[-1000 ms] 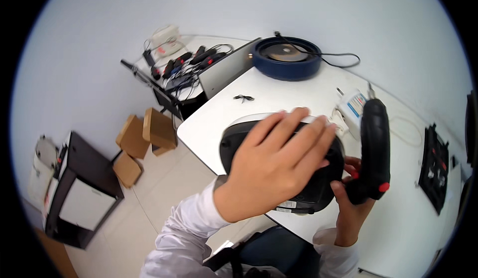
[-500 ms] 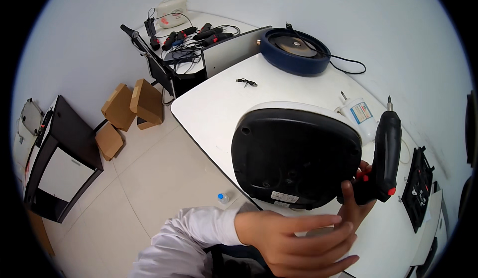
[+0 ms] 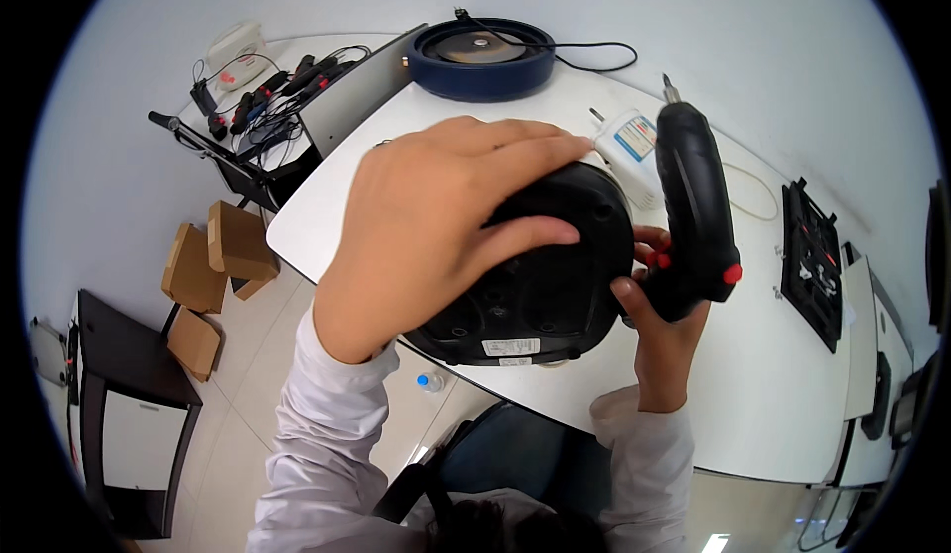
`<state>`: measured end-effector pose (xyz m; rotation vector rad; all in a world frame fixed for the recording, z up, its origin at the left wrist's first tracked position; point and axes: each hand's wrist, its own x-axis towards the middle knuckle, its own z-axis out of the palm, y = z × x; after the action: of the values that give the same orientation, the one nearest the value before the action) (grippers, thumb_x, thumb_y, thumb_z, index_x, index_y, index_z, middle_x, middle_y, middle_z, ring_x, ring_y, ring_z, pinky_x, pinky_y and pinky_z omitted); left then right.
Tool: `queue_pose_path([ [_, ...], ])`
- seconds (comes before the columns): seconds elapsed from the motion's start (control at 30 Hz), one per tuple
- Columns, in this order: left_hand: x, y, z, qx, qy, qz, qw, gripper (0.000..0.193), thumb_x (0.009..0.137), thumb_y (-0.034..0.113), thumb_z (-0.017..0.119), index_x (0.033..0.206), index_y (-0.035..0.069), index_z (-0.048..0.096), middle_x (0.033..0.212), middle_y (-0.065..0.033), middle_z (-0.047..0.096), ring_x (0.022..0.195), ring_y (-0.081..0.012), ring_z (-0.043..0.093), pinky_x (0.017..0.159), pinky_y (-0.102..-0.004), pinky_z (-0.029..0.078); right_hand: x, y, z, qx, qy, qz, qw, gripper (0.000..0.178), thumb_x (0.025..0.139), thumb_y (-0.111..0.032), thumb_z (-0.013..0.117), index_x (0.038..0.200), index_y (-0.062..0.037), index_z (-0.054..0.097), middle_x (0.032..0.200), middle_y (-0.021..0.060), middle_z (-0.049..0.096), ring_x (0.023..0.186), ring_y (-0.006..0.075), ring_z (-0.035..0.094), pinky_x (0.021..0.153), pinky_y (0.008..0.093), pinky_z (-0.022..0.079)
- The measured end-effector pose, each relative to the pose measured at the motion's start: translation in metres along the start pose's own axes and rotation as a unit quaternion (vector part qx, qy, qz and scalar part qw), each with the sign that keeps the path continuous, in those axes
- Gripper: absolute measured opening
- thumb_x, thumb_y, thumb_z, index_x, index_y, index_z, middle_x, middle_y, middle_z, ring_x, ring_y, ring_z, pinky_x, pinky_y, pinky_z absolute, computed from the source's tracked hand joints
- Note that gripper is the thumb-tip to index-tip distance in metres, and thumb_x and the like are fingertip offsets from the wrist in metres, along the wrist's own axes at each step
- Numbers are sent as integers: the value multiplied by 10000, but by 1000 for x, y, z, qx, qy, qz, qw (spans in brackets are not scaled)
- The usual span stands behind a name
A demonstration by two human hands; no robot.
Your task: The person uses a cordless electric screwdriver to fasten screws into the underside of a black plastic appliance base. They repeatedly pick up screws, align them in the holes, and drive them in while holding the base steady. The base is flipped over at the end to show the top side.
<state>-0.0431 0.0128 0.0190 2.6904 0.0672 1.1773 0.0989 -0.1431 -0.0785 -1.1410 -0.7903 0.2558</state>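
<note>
1. The left hand (image 3: 421,211) is partly open, clasping the black-bottomed appliance (image 3: 555,291) by its upper edge, thumb against the underside.
2. The right hand (image 3: 669,330) is curled around the black power screwdriver (image 3: 693,197), bit pointing up, just beside the appliance.
3. The appliance is tilted underside toward the camera, over the near edge of the white tabletop (image 3: 753,385).
4. Farther out on it sit a blue round device (image 3: 480,79) and an open tool case (image 3: 812,266).

Left hand (image 3: 421,211): over left part of appliance (image 3: 545,296). Right hand (image 3: 666,343): at appliance right edge, around screwdriver (image 3: 691,192). On table (image 3: 763,385): basin (image 3: 482,76) at far side; container (image 3: 626,152) left of screwdriver; tool case (image 3: 814,266) at right. Cartons (image 3: 238,241): floor, left of table.
</note>
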Motion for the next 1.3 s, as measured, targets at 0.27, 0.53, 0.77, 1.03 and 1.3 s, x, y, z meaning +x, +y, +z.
queue_pose_path([
  [0.27,6,-3,9,23,15,27,999,452,681,173,797,1107,64,689,1027,-119,702,865,-284,667,764,-317,516,7,-3,-6,-40,-11,-26,999,502,756,-8,770,1212,-18,561,1156,82,653,1025,162,625,785,259,469],
  [0.53,7,3,12,50,11,30,998,421,700,187,792,1090,67,689,1001,-117,701,850,-285,665,742,-315,516,-49,-43,-25,-27,27,10,999,593,783,40,648,1334,57,431,983,119,649,782,182,634,714,296,509],
  [0.77,12,14,18,74,4,24,997,410,709,189,785,1097,91,694,1025,-94,704,887,-283,668,764,-309,520,-75,-65,-29,-65,81,31,994,680,787,-299,707,1306,55,446,931,152,599,606,153,586,562,264,449],
  [1.03,15,11,19,54,-16,36,998,364,752,105,750,1111,84,695,1045,-95,707,941,-248,677,825,-287,516,-9,-12,4,25,49,-53,997,518,816,-15,726,1263,-12,466,1170,85,642,1065,158,601,893,277,480],
  [1.3,14,7,17,18,-25,8,999,355,770,79,749,1116,32,690,1037,-98,711,928,-197,668,850,-276,500,-2,-10,9,-111,91,-93,985,420,776,-133,772,1086,-44,503,898,85,653,783,192,637,707,287,494],
])
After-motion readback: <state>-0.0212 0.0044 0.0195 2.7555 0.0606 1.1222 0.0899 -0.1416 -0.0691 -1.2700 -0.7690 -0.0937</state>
